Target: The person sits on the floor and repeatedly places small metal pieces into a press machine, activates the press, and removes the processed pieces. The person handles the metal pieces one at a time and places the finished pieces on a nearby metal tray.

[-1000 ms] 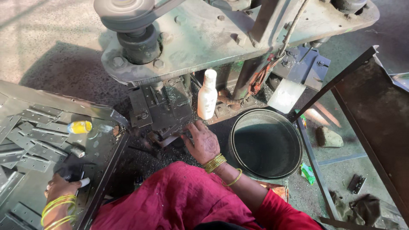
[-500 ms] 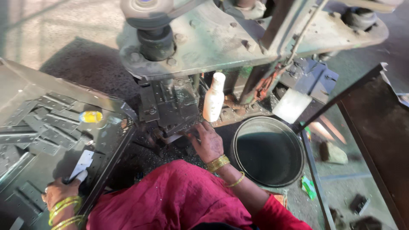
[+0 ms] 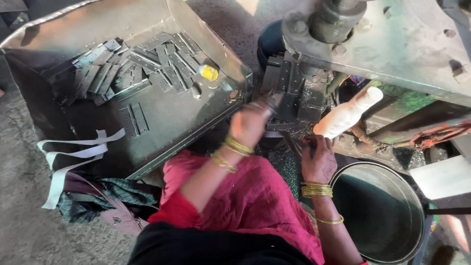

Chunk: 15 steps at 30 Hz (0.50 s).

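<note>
From the head view, you sit on a grey concrete floor [image 3: 29, 225] before a heavy press machine [image 3: 382, 44], with a metal tray [image 3: 162, 122] of flat hinge plates [image 3: 142, 64] at your left. Compared with half a second ago, your left hand [image 3: 250, 122] has left the tray and now is at the die block [image 3: 294, 93], closed on a small metal piece, blurred. Your right hand [image 3: 319, 159] rests just below the die with bent fingers; I cannot tell if it grips something. A white bottle [image 3: 346, 115] leans just beside it, and a round steel bucket [image 3: 407, 196] stands near your right wrist, so the room there is narrow.
</note>
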Available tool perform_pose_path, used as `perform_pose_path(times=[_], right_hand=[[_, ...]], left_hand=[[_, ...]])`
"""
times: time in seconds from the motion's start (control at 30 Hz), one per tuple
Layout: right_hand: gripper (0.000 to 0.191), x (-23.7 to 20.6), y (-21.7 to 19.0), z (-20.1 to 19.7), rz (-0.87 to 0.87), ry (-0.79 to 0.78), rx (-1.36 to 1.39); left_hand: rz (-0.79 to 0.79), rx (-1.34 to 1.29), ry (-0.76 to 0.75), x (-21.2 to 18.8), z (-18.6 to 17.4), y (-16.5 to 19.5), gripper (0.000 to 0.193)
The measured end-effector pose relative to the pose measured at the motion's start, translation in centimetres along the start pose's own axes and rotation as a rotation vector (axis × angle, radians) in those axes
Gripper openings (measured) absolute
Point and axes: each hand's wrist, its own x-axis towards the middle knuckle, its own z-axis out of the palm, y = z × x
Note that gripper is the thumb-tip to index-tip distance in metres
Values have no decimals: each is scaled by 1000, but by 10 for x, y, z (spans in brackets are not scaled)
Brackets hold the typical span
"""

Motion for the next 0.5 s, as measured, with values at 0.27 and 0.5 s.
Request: perform_pose_path(times=[0.27,0.5], right_hand=[[21,7,-2,1,177,-169,-24],[36,0,65,47,191,-423,-34]], left_hand=[[259,10,-110,-4,98,14,58],[-71,196,-313,21,89,26,42]])
